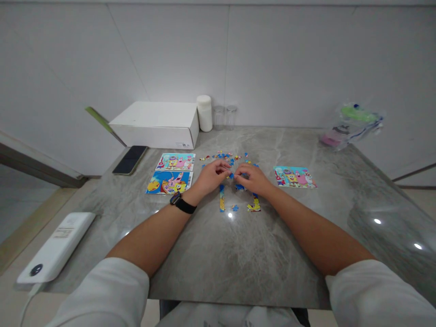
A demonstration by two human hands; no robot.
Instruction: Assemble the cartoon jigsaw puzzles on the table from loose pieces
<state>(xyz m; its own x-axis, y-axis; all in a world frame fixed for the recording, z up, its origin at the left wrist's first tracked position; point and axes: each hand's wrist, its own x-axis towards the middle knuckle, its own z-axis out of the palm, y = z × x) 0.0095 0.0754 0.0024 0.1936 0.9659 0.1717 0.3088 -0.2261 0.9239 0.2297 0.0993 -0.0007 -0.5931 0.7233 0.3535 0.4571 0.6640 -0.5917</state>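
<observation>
Over the middle of the table, my left hand (pixel 217 174) pinches a small blue jigsaw puzzle piece (pixel 231 175). My right hand (pixel 251 178) meets it from the other side, its fingers closed at the piece's edge. Beneath the hands lies a partly joined puzzle border, with a left strip (pixel 222 199) and a yellow-and-blue lower right corner (pixel 254 206). Between these two strips rests a loose blue piece (pixel 235 207). Many loose puzzle pieces (pixel 223 155) are scattered just beyond my fingers. My hands hide part of the puzzle.
Two cartoon picture cards (pixel 175 161) (pixel 169 182) lie at left, another card (pixel 294 177) at right. Behind stand a white box (pixel 155 125), a white bottle (pixel 205 113) and two glasses (pixel 225 117). A phone (pixel 130 160), power bank (pixel 57 247) and plastic bag (pixel 352 125) sit farther out.
</observation>
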